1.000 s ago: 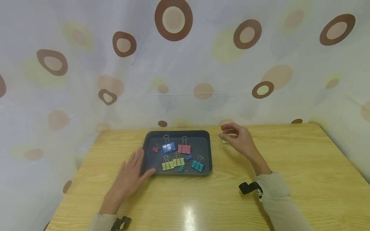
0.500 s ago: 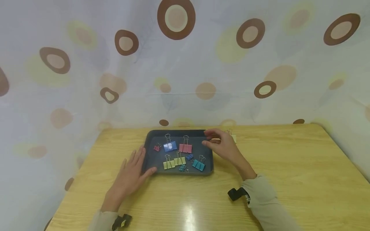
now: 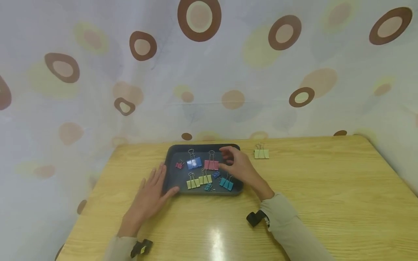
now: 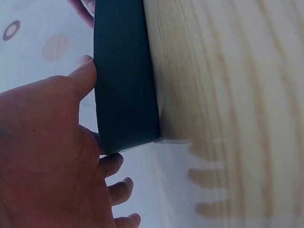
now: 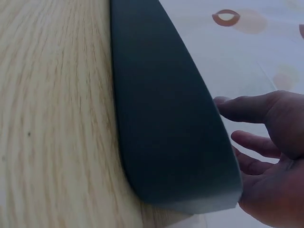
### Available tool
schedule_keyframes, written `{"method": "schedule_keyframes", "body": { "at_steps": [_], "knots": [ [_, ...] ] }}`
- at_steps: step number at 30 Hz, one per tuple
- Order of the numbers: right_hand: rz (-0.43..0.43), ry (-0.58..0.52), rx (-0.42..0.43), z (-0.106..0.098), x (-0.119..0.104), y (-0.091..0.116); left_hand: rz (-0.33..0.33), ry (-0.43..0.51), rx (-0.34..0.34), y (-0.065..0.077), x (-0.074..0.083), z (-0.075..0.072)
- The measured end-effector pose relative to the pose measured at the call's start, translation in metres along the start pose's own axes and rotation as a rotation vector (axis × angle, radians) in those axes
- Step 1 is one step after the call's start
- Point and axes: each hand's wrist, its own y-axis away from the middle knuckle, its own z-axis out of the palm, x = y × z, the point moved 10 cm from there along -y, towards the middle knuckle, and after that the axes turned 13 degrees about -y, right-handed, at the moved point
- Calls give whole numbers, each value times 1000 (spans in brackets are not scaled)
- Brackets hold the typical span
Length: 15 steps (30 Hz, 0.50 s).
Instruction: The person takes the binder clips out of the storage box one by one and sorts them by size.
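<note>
Spotted cloth (image 3: 156, 87) behind the desk's far edge and at both sides. Desk (image 3: 333, 188) wood-grained, glare near its near edge. Dark tray (image 3: 177, 179) lies by the far edge.

Left hand (image 3: 148, 199) at the tray's left edge, thumb by the near left corner; fingers fairly straight, touching the tray, no grip. Right hand (image 3: 240, 166) over the tray's right side, thumb and fingers loosely curved, gap between, nothing seen in hold. Thumb tip just beside the pink clip (image 3: 212, 165); contact unclear.

Blue clip (image 3: 194, 163) left of pink, both toward the tray's far edge. Desk clip (image 3: 261, 154), yellow, off the tray's right edge. Teal clip (image 3: 226, 184) by the near right corner. Yellow pair (image 3: 205, 179) side by side, toward the near edge.

Smallest: red clip (image 3: 179, 165) toward the far left corner; mini blue (image 3: 216, 174) between pink and teal; mini teal (image 3: 208, 187) by the near edge.
</note>
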Motion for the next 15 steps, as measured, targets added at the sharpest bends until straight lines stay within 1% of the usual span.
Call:
{"method": "schedule_keyframes", "body": {
  "at_steps": [4,11,15],
  "knots": [
    [6,64,-9,8,-1,-8,-2,1,-7,-1,1,0],
    [82,162,-24,17,8,-17,-5,3,-13,-2,0,-1],
    [127,186,-35,22,15,-20,-6,-1,-20,-2,-1,0]
  ]
}}
